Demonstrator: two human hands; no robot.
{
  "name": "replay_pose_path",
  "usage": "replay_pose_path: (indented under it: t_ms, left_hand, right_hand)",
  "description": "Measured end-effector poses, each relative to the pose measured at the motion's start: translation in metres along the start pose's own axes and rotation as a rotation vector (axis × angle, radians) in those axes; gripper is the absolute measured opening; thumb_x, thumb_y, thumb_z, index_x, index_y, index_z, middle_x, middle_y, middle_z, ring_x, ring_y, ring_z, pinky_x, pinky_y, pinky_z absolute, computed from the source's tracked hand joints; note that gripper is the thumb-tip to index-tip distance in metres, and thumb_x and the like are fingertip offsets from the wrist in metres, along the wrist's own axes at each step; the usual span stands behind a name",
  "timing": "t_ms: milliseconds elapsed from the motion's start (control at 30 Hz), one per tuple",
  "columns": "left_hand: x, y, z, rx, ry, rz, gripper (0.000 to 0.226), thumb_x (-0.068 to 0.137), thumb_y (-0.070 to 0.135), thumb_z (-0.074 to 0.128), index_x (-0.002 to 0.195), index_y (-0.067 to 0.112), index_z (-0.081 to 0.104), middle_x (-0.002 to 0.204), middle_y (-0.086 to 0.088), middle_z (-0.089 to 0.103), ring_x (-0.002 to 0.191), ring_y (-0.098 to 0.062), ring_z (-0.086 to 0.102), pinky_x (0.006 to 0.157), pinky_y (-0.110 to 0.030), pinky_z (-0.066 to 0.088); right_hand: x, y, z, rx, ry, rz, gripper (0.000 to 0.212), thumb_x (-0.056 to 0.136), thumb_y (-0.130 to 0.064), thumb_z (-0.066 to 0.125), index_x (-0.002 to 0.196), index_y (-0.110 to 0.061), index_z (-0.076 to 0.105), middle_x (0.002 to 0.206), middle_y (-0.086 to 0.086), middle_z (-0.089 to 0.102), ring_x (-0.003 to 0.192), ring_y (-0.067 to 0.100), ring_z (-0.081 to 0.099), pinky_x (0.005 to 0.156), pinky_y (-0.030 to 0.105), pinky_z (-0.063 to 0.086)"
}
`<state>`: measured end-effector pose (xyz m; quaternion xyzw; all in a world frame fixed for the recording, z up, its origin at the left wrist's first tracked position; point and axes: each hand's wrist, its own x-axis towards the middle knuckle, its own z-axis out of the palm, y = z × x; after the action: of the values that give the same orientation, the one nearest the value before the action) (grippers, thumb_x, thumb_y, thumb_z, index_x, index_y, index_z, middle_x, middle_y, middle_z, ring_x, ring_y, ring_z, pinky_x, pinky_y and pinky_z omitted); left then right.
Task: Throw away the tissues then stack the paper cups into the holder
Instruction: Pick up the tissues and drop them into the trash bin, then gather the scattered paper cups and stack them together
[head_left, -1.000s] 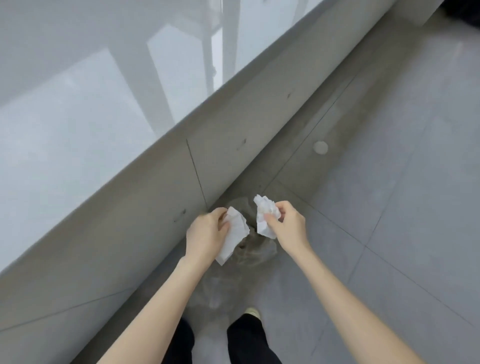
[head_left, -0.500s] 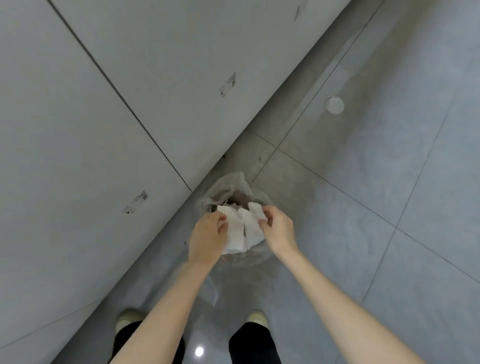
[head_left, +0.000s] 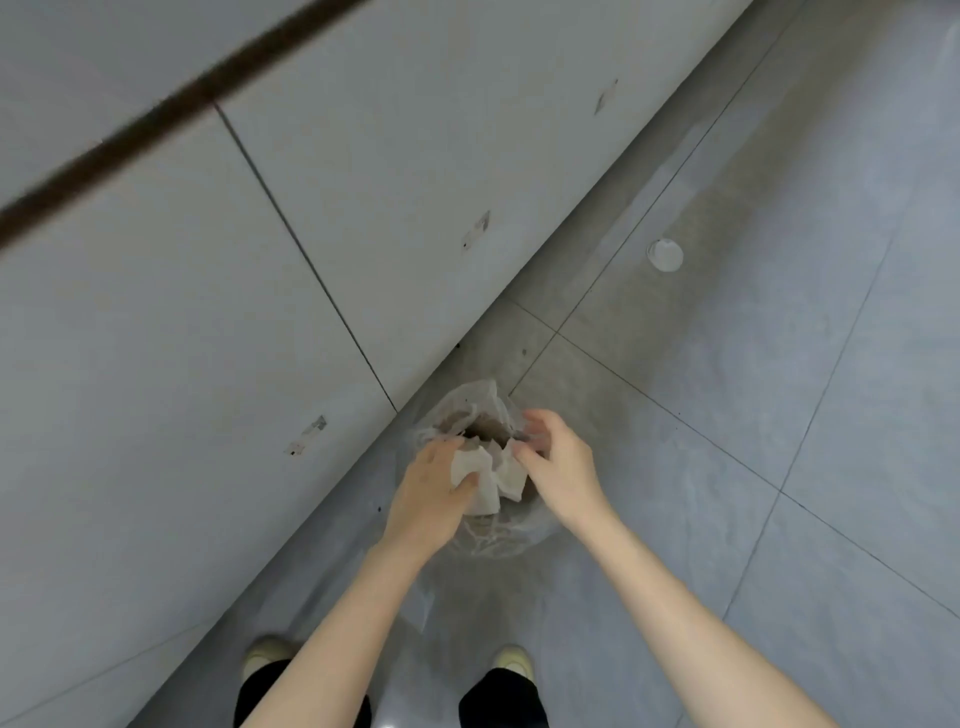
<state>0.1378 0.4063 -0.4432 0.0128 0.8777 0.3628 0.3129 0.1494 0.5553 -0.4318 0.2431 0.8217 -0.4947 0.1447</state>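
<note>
Tissues (head_left: 485, 475), two crumpled white wads, sit at the mouth of a clear plastic bag (head_left: 467, 410) standing on the grey floor (head_left: 779, 415) beside the cabinet (head_left: 260, 260). The left hand (head_left: 428, 496) pinches one wad with its thumb. The right hand (head_left: 558, 462) has its fingers spread, touching the other wad's edge.

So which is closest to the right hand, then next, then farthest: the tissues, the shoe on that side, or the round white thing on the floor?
1. Tissues, touching the right hand, just left.
2. Right shoe, below.
3. Round white disc, up beside the wall.
</note>
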Motion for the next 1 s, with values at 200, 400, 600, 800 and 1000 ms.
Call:
replay_pose_path:
  t_ms: [200,400,600,800,1000]
  left_hand:
    - [-0.072,0.108,-0.11,-0.194,0.274,0.286,0.023,0.085,0.02,0.056,0.109,0.021,0.056,0.108,0.005,0.062,0.104,-0.009,0.058,0.089,-0.024,0.045]
    - [-0.163,0.192,-0.233,-0.286,0.552,0.559,0.028,0.083,0.016,0.061,0.106,0.03,0.055,0.103,0.02,0.06,0.102,0.006,0.053,0.083,-0.006,0.04]
    - [-0.235,0.209,-0.35,-0.291,0.778,0.603,0.044,0.081,0.019,0.064,0.12,0.032,0.047,0.114,0.028,0.051,0.106,0.012,0.048,0.087,-0.006,0.039]
    - [-0.304,0.191,-0.455,-0.23,0.95,0.549,0.057,0.081,0.026,0.064,0.131,0.028,0.038,0.13,0.012,0.047,0.121,-0.007,0.044,0.101,-0.029,0.038]
    - [-0.355,0.136,-0.535,-0.192,1.104,0.448,0.067,0.079,0.028,0.066,0.135,0.024,0.032,0.14,0.001,0.041,0.13,-0.013,0.036,0.108,-0.031,0.031]
  right_hand:
    - [-0.057,-0.153,-0.054,0.21,0.141,-0.313,0.019,0.083,-0.01,0.06,0.089,-0.028,0.06,0.082,-0.007,0.065,0.069,0.005,0.063,0.066,0.011,0.048]
    - [-0.129,-0.304,-0.098,0.268,0.165,-0.592,0.014,0.083,-0.019,0.064,0.091,-0.03,0.062,0.08,-0.009,0.07,0.078,0.014,0.067,0.075,0.028,0.054]
    - [-0.184,-0.432,-0.089,0.246,0.058,-0.756,0.024,0.083,-0.025,0.063,0.105,-0.028,0.056,0.09,-0.01,0.066,0.082,0.006,0.063,0.074,0.019,0.052]
    - [-0.232,-0.54,-0.043,0.228,-0.086,-0.911,0.042,0.081,-0.026,0.065,0.119,-0.025,0.047,0.103,-0.011,0.06,0.087,-0.001,0.057,0.075,0.012,0.047]
    - [-0.264,-0.624,0.023,0.212,-0.148,-1.035,0.049,0.08,-0.026,0.066,0.123,-0.026,0.044,0.1,-0.017,0.055,0.08,-0.008,0.057,0.068,0.003,0.042]
